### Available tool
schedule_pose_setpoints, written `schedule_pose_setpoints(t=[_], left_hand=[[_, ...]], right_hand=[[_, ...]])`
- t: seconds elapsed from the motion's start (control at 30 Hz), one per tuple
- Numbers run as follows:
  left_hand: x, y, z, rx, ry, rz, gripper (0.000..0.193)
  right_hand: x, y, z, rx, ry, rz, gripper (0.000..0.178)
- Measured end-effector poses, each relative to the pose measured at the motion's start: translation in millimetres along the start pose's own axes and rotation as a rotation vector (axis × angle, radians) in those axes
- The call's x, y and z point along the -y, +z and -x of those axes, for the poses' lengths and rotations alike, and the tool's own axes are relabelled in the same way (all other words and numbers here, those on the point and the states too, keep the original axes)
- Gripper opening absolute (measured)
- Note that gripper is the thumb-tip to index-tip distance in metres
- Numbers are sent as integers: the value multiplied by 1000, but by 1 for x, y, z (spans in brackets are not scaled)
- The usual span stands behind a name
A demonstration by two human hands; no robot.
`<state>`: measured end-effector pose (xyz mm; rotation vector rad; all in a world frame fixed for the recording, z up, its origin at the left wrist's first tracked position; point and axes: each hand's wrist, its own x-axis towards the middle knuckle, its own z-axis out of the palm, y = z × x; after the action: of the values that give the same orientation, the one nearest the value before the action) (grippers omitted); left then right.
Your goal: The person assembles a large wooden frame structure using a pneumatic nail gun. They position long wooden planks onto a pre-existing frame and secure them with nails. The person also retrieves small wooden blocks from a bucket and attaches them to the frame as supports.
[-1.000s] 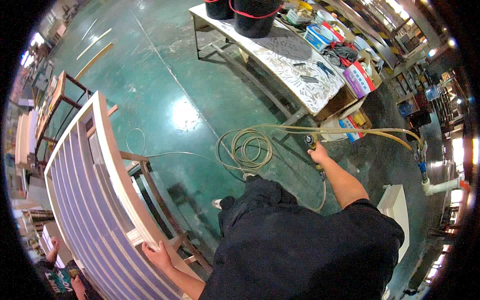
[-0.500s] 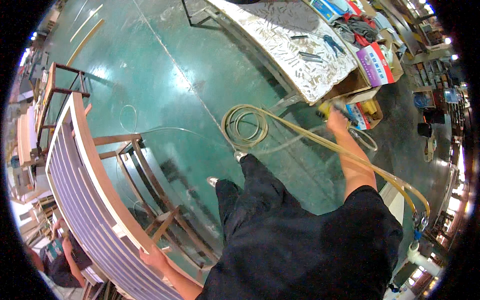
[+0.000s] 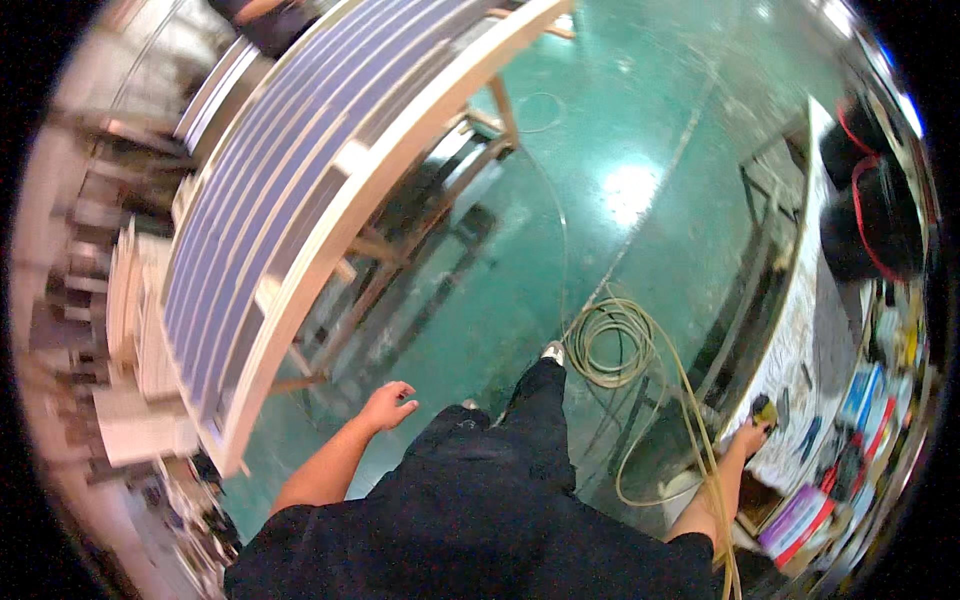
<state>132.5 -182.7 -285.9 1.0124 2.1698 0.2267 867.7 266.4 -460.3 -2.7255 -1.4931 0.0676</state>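
Observation:
My left hand [image 3: 388, 407] hangs in the air over the green floor, holding nothing, its thumb and fingers apart. It is near the close end of a long wooden frame [image 3: 345, 205] with light slats over bluish-purple strips, but is not touching it. My right hand [image 3: 748, 440] is closed around a yellow-and-black power tool [image 3: 765, 411], partly blurred and seen from above. The tool is over the near edge of a white-topped workbench [image 3: 775, 385] on the right, and I cannot tell whether it touches the top.
A coiled yellowish hose [image 3: 612, 343] lies on the floor by my shoe, its line running past my right arm. The slatted frame rests on wooden trestles [image 3: 400, 245]. Boxes [image 3: 800, 520] and dark hand tools [image 3: 810, 437] crowd the bench. Another person [image 3: 270, 22] is beyond the frame.
My view has turned left. My left hand has let go of the slatted frame's edge. My right hand has carried the power tool from beside the bench's end to above its edge.

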Motion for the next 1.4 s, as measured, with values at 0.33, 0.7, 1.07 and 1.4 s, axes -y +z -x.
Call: schedule_pose_setpoints(t=[0.33, 0.7, 1.07, 1.4], left_hand=[[130, 279, 287, -249, -593, 679, 48], [170, 577, 592, -811, -1343, 1241, 23], [70, 746, 716, -1279, -1861, 1963, 25], [7, 994, 862, -2560, -2149, 2410, 21]], right_hand=[[53, 78, 297, 128, -1264, -31, 55], [225, 8, 811, 433, -2885, 1236, 31], [-21, 101, 1257, -361, -3280, 2057, 27], [-680, 57, 1563, -778, -3871, 1535, 47]])
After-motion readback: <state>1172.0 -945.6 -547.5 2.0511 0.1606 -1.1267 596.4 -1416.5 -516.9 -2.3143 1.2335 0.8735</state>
